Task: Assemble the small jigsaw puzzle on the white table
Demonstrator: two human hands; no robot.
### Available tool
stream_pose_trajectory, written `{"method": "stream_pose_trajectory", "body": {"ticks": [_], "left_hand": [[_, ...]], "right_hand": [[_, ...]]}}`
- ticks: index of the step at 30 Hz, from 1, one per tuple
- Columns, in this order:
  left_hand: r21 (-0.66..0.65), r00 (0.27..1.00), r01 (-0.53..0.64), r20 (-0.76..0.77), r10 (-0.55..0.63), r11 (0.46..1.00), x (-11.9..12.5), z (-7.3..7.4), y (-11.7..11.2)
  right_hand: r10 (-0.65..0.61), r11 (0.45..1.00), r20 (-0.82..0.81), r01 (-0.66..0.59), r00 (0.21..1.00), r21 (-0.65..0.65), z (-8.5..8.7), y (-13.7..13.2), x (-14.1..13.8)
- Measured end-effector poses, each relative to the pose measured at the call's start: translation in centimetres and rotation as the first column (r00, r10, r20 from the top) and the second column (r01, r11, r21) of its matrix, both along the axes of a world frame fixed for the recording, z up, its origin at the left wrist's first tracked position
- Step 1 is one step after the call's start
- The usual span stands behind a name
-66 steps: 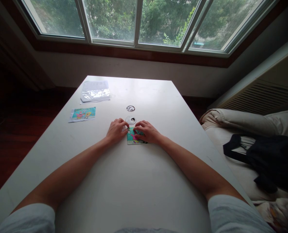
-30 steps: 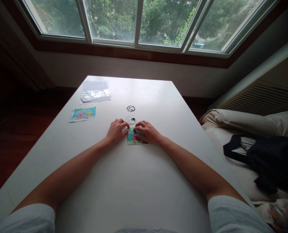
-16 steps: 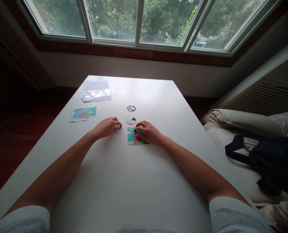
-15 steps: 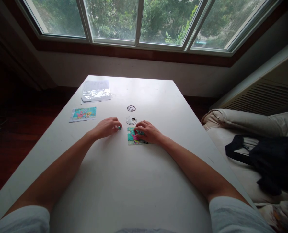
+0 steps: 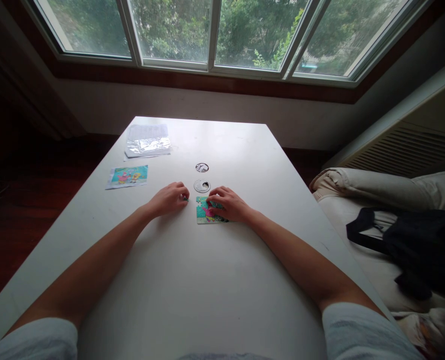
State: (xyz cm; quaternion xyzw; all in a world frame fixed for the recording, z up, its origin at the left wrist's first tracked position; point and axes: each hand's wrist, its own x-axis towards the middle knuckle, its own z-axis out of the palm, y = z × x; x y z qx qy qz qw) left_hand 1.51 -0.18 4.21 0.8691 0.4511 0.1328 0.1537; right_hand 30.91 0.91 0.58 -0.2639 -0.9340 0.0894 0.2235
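A small jigsaw puzzle (image 5: 201, 214) with a teal background and a pink figure lies flat on the white table. Resting over its right part, my right hand (image 5: 228, 204) has its thumb and fingers apart and touches the surface, covering much of the picture. To the left of the puzzle, my left hand (image 5: 171, 197) pinches a small teal jigsaw piece (image 5: 185, 199) between thumb and fingertips. The piece is mostly hidden by the fingers. Farther left lies a printed picture sheet (image 5: 127, 176) showing cartoon figures on teal.
Two round badge-like discs, a near one (image 5: 201, 186) and a far one (image 5: 201, 167), lie beyond the puzzle. A shiny clear plastic bag with papers (image 5: 147, 142) is at the table's far left. Right of the table (image 5: 192, 290), a dark bag (image 5: 421, 245) lies on a pale sofa (image 5: 335, 210).
My left hand has turned slightly, so less of the teal piece shows between its fingers. My right hand stays in place on the puzzle.
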Motion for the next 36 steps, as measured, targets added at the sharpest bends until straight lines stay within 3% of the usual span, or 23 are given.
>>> {"method": "stream_pose_trajectory", "body": {"ticks": [8, 14, 24, 32, 36], "left_hand": [[-0.067, 0.999, 0.016, 0.049, -0.013, 0.998, 0.1, -0.2, 0.1], [-0.016, 0.998, -0.024, 0.057, 0.025, 1.000, 0.3, -0.3, -0.1], [0.132, 0.978, -0.201, -0.027, 0.206, 0.971, 1.6, -1.2, -0.9], [0.202, 0.976, -0.182, -0.085, 0.203, 0.962, 2.1, -1.4, -1.0], [0.265, 0.973, -0.109, -0.168, 0.157, 0.958, 2.4, -1.3, -0.9]], "right_hand": [[0.004, 1.000, 0.000, -0.004, 1.000, -0.006, 0.3, -0.1, 0.0], [-0.003, 1.000, 0.001, 0.003, 1.000, -0.004, 0.2, -0.1, 0.0], [-0.004, 1.000, -0.002, 0.004, 1.000, -0.007, 0.0, -0.1, 0.0], [-0.009, 1.000, 0.001, 0.009, 1.000, -0.001, 0.0, 0.0, 0.0], [-0.004, 1.000, -0.002, 0.004, 1.000, -0.002, 0.1, -0.1, -0.1]]}}
